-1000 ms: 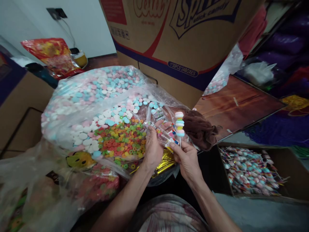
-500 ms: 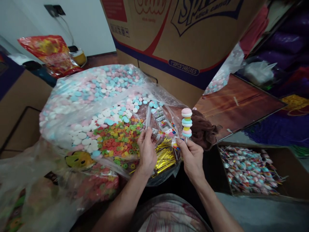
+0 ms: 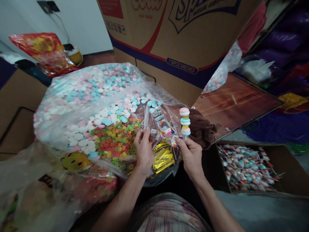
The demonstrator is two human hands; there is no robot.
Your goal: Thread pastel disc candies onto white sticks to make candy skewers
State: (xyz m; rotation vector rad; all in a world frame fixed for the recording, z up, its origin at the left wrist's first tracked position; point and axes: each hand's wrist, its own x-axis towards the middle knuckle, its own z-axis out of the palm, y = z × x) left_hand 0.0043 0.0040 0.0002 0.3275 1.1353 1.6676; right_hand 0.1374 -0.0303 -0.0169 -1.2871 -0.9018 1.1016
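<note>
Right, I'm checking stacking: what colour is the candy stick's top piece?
The top piece is pale pink, best seen in the head view.

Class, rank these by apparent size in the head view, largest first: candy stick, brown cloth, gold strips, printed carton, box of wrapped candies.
1. Printed carton
2. Box of wrapped candies
3. Brown cloth and gold strips: too alike to rank
4. Candy stick

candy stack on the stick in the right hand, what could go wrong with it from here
The right hand grips only the thin stick below the candy stack, so the stack could tip or slip. If dropped, it might land among the gold strips between the forearms. The printed clear wrapping at the left hand looks thin and might tear if pulled hard.
</note>
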